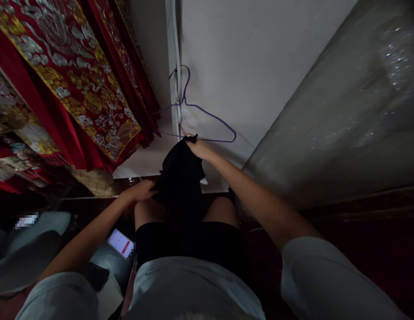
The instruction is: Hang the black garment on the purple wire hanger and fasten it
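Note:
A black garment (183,178) hangs bunched over my lap, its folds too dark to show what kind it is. My right hand (199,147) grips its top edge, just below the bottom bar of a purple wire hanger (211,114). Lower down, my left hand (145,190) is closed on the garment's left side, the fingertips hidden by cloth. The hanger hooks onto a pale vertical strip (175,49) against the wall. A small white bit (204,181) shows at the garment's right edge.
Red embroidered cloths (93,84) hang at the upper left. A lit phone (121,243) lies on a stool (116,266) beside my left leg. Another person's leg (30,258) is at the lower left. A grey plastic-like sheet (343,124) slants along the right.

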Tool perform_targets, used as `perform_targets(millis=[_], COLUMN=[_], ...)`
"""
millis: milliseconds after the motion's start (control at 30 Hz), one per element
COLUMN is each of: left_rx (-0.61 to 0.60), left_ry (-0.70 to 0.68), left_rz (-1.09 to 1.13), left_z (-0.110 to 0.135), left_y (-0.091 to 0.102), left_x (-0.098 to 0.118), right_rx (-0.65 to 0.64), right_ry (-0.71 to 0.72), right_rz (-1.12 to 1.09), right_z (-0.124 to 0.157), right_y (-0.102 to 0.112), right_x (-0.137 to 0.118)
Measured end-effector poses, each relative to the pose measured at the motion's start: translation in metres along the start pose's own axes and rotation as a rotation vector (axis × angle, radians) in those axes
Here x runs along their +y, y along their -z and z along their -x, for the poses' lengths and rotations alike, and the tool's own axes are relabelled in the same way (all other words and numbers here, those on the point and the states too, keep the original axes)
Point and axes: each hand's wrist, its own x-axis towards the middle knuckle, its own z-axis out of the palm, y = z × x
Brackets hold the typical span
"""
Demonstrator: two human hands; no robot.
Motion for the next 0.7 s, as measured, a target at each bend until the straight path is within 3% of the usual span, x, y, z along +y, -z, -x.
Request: perform_targets(millis=[100, 200, 333, 467, 633, 700], left_rx=[0.059, 0.048, -0.005, -0.026, 0.278, 0.399], left_ry=[-0.022, 0.070, 0.226, 0.260, 0.341, 0.296], left_rz=[-0.039, -0.154, -0.220, -0.080, 0.072, 0.190], left_z=[0.008, 0.008, -0.010, -0.032, -0.041, -0.039], left_y=[-0.008, -0.011, 0.002, 0.011, 0.006, 0.011], left_x=[0.014, 0.023, 0.022, 0.026, 0.042, 0.044], right_rx=[0.134, 0.233, 0.308, 0.341, 0.397, 0.424], right_ry=[-0.047, -0.032, -0.021, -0.008, -0.005, -0.005], right_rz=[0.101, 0.219, 0.303, 0.323, 0.340, 0.349], right_z=[0.006, 0.021, 0.035, 0.041, 0.043, 0.041], right_y=[0.009, 0.035, 0.070, 0.085, 0.100, 0.106], right_x=[0.013, 0.013, 0.000, -0.010, -0.009, -0.007])
